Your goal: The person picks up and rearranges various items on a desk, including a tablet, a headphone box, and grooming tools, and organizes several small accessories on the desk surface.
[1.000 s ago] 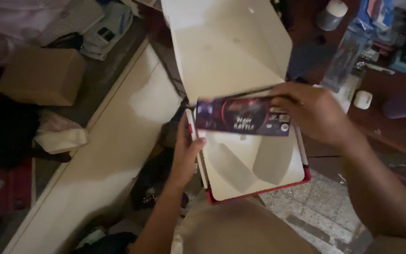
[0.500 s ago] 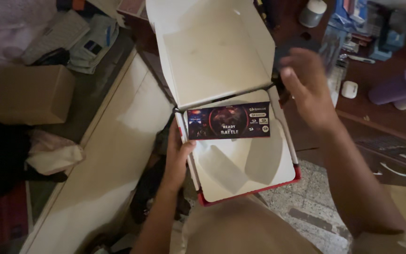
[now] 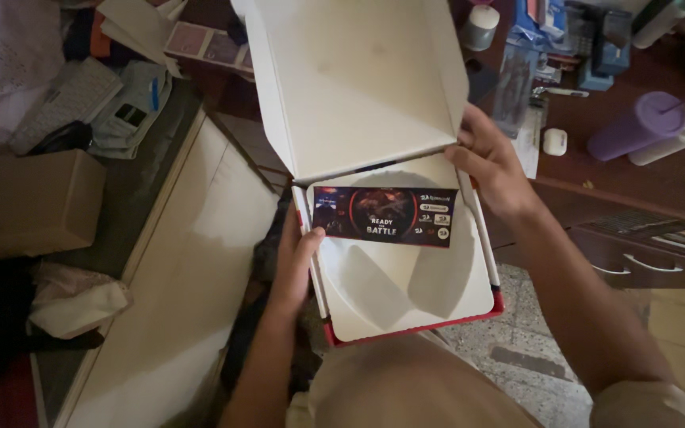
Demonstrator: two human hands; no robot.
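A white box with a red outer rim (image 3: 406, 313) rests open on my lap, its lid (image 3: 354, 79) standing up behind it. A dark printed card (image 3: 384, 215) lies across the top of the moulded white tray inside. My left hand (image 3: 293, 257) grips the box's left edge, thumb over the rim. My right hand (image 3: 491, 162) holds the lid's right edge near the hinge, fingers wrapped round it.
A brown cardboard box (image 3: 29, 202) sits at the left. A white board (image 3: 176, 285) leans beside my left arm. The wooden desk (image 3: 660, 170) at right carries a purple bottle (image 3: 634, 127), a small white case (image 3: 553, 141) and assorted clutter. Tiled floor (image 3: 533, 357) shows below.
My right hand let go of the printed card, leaving it lying in the box, lifted away, then took hold of the lid's right edge. The left hand stayed on the box.
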